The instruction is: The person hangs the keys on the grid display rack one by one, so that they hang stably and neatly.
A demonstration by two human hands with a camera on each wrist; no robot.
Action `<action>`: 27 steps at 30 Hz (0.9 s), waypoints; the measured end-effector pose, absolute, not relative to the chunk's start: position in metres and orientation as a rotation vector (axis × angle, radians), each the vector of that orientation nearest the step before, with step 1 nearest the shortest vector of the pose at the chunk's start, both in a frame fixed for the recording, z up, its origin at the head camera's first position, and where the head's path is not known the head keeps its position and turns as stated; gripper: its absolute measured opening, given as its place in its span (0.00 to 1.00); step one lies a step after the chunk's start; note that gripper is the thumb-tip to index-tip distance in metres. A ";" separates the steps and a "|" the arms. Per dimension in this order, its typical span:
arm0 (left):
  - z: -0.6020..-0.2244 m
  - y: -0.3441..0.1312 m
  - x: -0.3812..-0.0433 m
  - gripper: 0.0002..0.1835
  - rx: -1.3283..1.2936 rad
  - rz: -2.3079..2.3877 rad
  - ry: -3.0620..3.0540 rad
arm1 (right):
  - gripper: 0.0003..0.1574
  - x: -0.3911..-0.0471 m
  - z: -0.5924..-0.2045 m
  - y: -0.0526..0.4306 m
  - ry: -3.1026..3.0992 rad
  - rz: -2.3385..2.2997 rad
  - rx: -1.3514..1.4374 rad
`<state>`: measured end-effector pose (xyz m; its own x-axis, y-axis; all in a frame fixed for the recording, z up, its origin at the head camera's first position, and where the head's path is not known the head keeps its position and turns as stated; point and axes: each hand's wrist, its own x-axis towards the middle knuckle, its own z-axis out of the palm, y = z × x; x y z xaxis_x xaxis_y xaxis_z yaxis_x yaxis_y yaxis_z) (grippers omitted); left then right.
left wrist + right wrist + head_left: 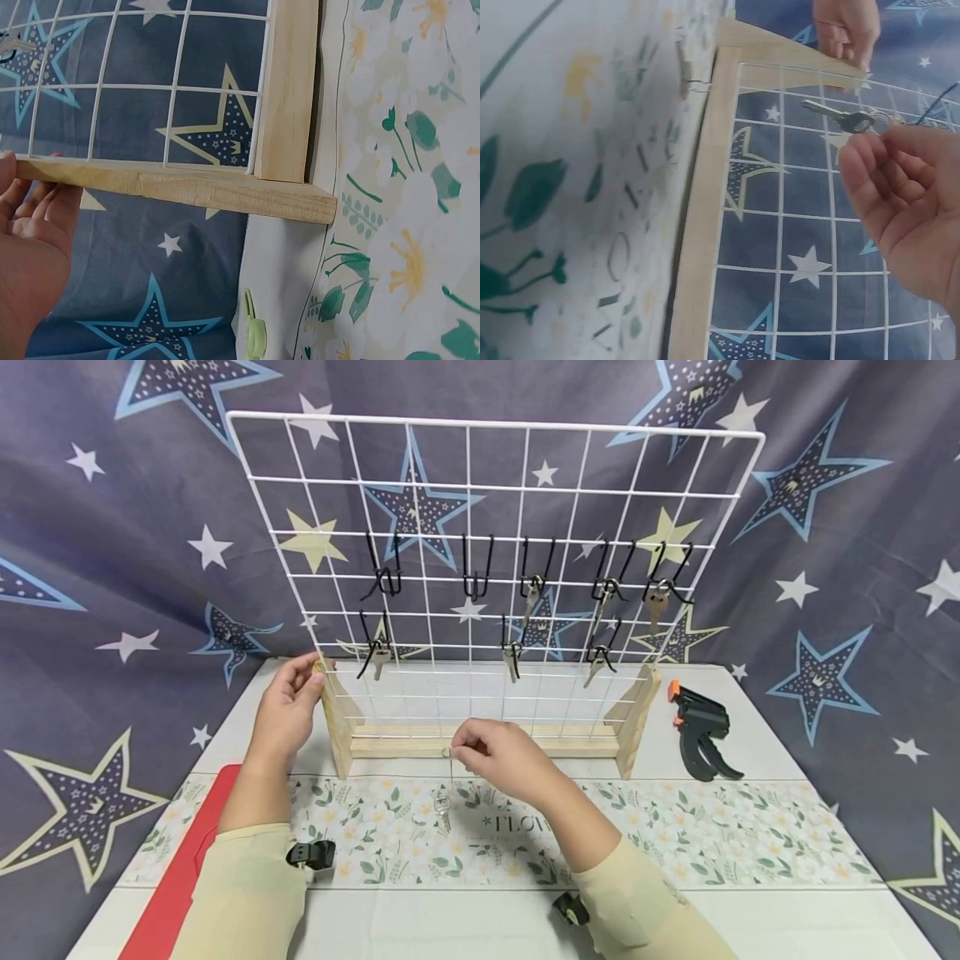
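Observation:
My right hand (510, 764) pinches a ring with a thin strand, from which a silver key (442, 810) hangs above the flowered cloth. In the right wrist view, my right hand (907, 191) is in front of the white wire grid (810, 244). My left hand (288, 706) grips the upper end of the left wooden leg (335, 727) of the stand. In the left wrist view, my left hand (37, 247) has its fingers behind this wooden leg (172, 187). Black hooks (476, 568) sit on the grid, and several carry keys (657, 606).
A black pistol-shaped tool (703, 731) with orange tips lies right of the stand. On the left, a flat red object (168, 889) lies partly under my left forearm. A star-patterned curtain (97, 660) hangs behind. A green clip (255, 330) shows in the left wrist view.

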<state>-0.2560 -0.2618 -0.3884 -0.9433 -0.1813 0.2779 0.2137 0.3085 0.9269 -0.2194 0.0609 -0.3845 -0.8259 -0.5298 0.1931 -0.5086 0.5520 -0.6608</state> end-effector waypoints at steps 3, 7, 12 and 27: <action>-0.390 -0.263 -0.257 0.25 -0.027 -1.677 -2.250 | 0.04 -0.217 -0.378 0.062 2.638 -1.324 -0.877; -0.391 -0.263 -0.258 0.25 -0.038 -1.686 -2.244 | 0.06 -0.211 -0.368 0.063 2.511 -1.535 -0.827; -0.390 -0.263 -0.257 0.24 -0.028 -1.681 -2.249 | 0.06 -0.204 -0.355 0.062 2.359 -1.761 -0.842; -0.389 -0.262 -0.256 0.24 0.000 -1.662 -2.262 | 0.04 -0.177 -0.314 0.063 2.133 -1.972 -1.016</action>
